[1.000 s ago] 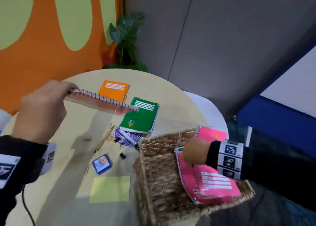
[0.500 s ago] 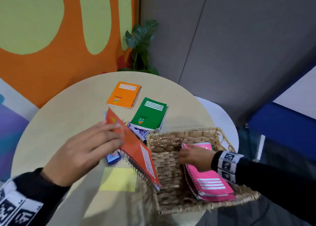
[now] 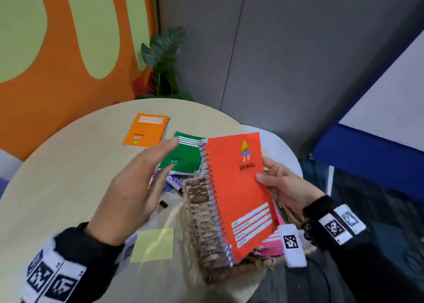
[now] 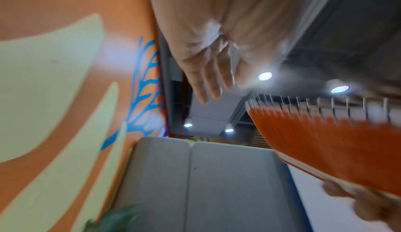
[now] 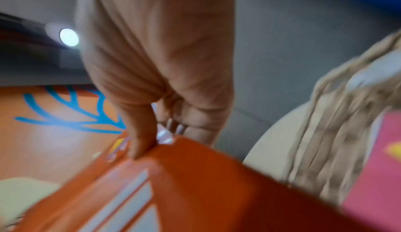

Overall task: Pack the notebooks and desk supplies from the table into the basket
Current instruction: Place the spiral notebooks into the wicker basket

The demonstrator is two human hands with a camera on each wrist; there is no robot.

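A red-orange spiral notebook (image 3: 238, 195) stands nearly on end over the wicker basket (image 3: 202, 213) at the near right of the round table (image 3: 64, 165), its wire binding toward the left and its lower corner down among the pink notebooks (image 3: 271, 245) already inside. The right hand (image 3: 282, 188) grips it by the free long edge, thumb pressed on the cover and fingers behind; the wrist view shows the same pinch. The left hand (image 3: 140, 183) hovers just left of the binding, fingers straight and spread, holding nothing and touching nothing that can be seen. The notebook looks light and fairly stiff, with a smooth card cover that could slip in a loose pinch; the edge opposite the wire is likely the safest hold, since the coils may snag on the weave. Still on the table are a green notebook (image 3: 183, 158) just beyond the basket, an orange notebook (image 3: 146, 130) farther off, a yellow sticky pad (image 3: 153, 245) near the left forearm, a black binder clip (image 3: 163, 203) and a few pens, partly hidden.
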